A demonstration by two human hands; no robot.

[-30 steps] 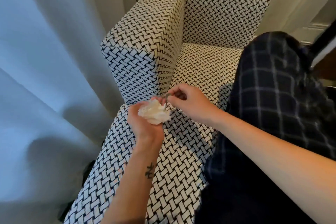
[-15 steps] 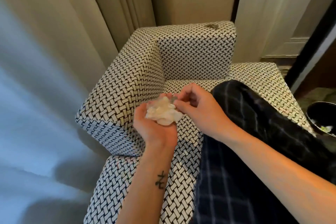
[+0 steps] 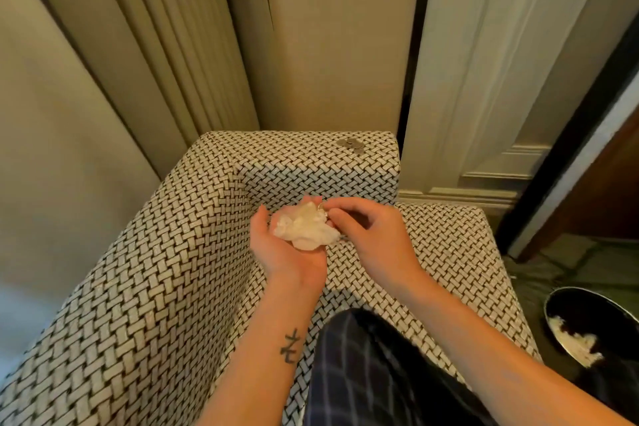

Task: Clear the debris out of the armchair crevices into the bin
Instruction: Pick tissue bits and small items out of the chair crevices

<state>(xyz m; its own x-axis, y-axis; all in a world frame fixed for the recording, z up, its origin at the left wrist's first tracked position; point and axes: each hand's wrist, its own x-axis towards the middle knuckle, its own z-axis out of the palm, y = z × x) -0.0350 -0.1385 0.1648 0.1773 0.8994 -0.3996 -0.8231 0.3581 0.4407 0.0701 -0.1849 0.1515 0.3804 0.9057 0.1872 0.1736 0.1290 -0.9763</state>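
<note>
1. The crumpled white tissue (image 3: 306, 230) sits at the centre of the frame, above the seat of the armchair (image 3: 155, 287).
2. The left hand (image 3: 287, 259) lies palm up under it, fingers (image 3: 311, 200) and thumb curled loosely round the wad.
3. The right hand (image 3: 373, 239) meets it from the right. Its thumb and forefinger are pressed together on a small bit (image 3: 320, 206) at the wad's upper right edge; it is too small to tell what it is.
4. The left forearm carries a dark tattoo (image 3: 290, 346).
5. A plaid trouser leg (image 3: 363, 373) rests on the seat at bottom centre.
6. Small metal pieces (image 3: 351, 146) lie on top of the backrest.
7. The dark bin (image 3: 560, 303) stands on the floor at lower right, beside the chair, with white scraps (image 3: 574, 341) inside.
8. A beige curtain (image 3: 155, 45) hangs at upper left.
</note>
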